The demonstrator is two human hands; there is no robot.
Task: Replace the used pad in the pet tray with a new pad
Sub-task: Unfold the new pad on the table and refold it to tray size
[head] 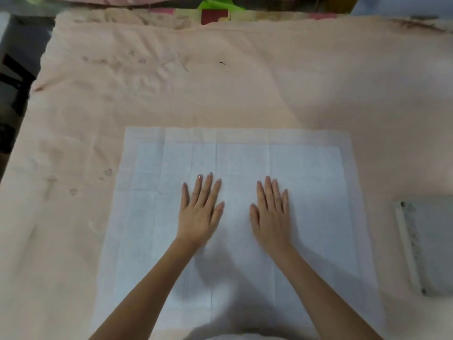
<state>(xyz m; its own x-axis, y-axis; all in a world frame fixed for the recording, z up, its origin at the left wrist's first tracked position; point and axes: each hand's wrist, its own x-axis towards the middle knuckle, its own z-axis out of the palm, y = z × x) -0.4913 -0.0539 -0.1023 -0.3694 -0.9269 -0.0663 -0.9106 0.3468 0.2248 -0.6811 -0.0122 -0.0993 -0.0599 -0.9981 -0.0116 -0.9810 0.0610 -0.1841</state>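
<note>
While viewed from the head camera, a white pad is seen spread flat on peach cloth | left hand and right hand are pressed flat on it, fingers straight, apart | tray cannot be identified; smoothing judged nearly done, placement unconfirmed.

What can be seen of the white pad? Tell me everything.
The white pad lies unfolded and flat on the peach cloth. It looks like thin quilted paper, with a plain border around a padded middle and fold creases crossing it. It looks clean. The left hand and right hand rest flat on its middle, fingers straight. A grey packet lies apart, to its right.
</note>
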